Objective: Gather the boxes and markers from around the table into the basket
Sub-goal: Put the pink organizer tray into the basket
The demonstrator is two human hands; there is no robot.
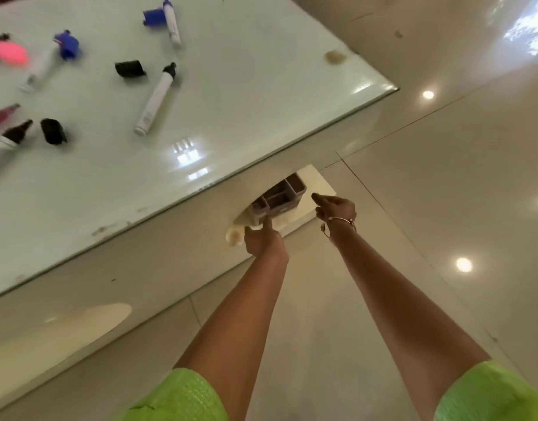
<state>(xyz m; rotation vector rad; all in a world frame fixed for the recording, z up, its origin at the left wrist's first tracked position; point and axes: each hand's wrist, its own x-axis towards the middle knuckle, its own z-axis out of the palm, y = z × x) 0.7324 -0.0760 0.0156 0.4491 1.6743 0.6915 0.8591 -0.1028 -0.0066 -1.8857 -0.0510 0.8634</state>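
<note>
A grey basket (280, 193) with several compartments sits on a low white surface (320, 184) under the table's edge, partly hidden by the tabletop. My left hand (263, 240) reaches its near corner, index fingertip touching the wall and thumb spread apart. My right hand (336, 208) hovers just right of the basket with fingers loosely curled, holding nothing. On the glass table (261, 86) lie uncapped markers: a white one with a black tip (156, 98) and a white one (172, 22) beside a blue cap (153, 17).
More markers and loose caps lie at the table's left: a blue cap (67, 45), black caps (130, 69) (53, 131), a pink object (10, 53) and a pink marker (1, 115). Glossy tiled floor (444, 192) stretches to the right. The table corner (392, 88) juts out above.
</note>
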